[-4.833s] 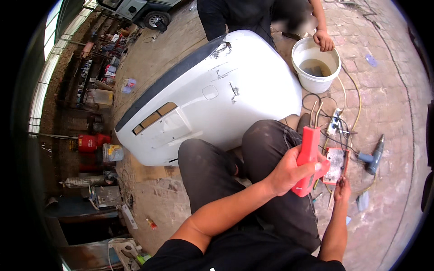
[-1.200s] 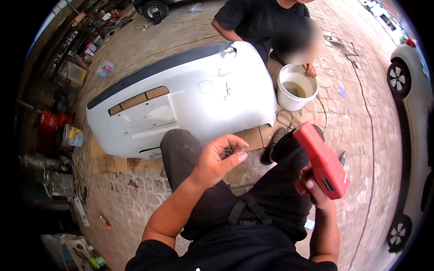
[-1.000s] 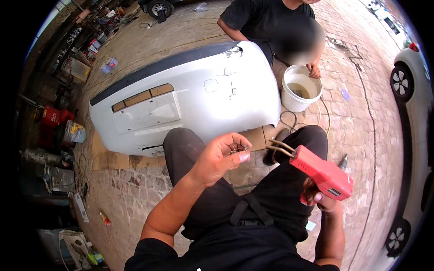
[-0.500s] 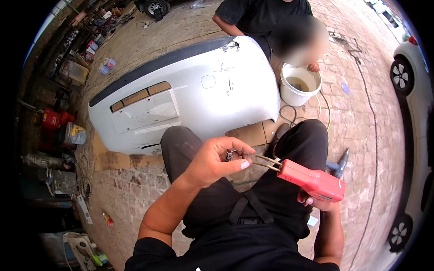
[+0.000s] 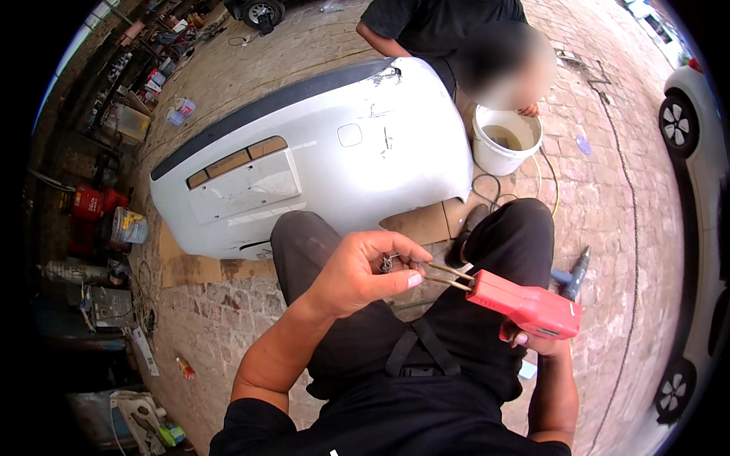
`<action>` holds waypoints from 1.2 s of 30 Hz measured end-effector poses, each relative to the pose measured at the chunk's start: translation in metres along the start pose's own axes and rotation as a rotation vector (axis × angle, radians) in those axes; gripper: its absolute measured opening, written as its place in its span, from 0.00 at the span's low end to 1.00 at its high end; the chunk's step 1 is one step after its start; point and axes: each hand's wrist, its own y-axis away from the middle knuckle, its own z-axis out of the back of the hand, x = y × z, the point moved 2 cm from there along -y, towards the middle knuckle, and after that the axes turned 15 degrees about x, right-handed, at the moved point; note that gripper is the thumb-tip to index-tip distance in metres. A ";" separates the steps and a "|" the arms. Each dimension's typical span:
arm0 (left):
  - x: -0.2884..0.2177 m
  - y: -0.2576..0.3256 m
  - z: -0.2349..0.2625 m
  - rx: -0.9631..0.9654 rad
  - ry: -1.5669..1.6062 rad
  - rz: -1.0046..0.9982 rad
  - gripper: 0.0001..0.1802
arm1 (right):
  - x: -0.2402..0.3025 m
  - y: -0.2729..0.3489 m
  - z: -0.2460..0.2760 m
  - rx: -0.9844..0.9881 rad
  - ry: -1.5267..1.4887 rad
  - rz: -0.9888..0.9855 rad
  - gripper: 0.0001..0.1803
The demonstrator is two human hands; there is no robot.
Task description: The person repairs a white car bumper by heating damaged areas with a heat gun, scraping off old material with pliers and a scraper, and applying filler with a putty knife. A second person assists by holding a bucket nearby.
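My right hand (image 5: 532,340) is wrapped round the grip of a red hot stapler (image 5: 525,305), whose two brass-coloured prongs point left. At the prong ends, the thumb and fingers of my left hand (image 5: 363,273) pinch together, and a small bunch of dark wire staples (image 5: 388,263) shows in its palm. Whether a staple sits in the prong tips is too small to tell. Beyond my knees lies a silver-white car bumper (image 5: 327,163) with a dark lower edge. Black scuffs and cracks mark its right end.
Cardboard (image 5: 418,225) lies under the bumper. A co-worker crouches at the far right beside a white bucket (image 5: 498,156) of cloudy water, cables near it. A heat gun (image 5: 576,275) rests on the brick paving right of my knee. Tools and containers line the left; a parked car (image 5: 701,228) stands right.
My hands and the red stapler keep almost the same pose. The view has shifted very slightly; nothing has been taken up or let go.
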 end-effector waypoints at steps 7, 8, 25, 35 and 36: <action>-0.003 0.002 -0.002 -0.003 -0.019 0.001 0.15 | 0.008 -0.006 -0.003 0.044 -0.050 -0.030 0.27; -0.004 0.002 -0.003 -0.004 -0.019 0.001 0.15 | 0.007 -0.005 -0.003 0.051 -0.052 -0.036 0.27; 0.016 -0.014 0.011 -0.036 0.389 -0.215 0.14 | 0.022 -0.042 0.028 0.079 0.348 0.080 0.24; 0.014 -0.070 0.076 0.127 0.662 -0.435 0.14 | 0.062 -0.143 0.081 0.079 0.169 0.031 0.27; 0.009 -0.077 0.084 0.087 0.641 -0.438 0.12 | 0.065 -0.157 0.086 0.081 0.142 0.010 0.27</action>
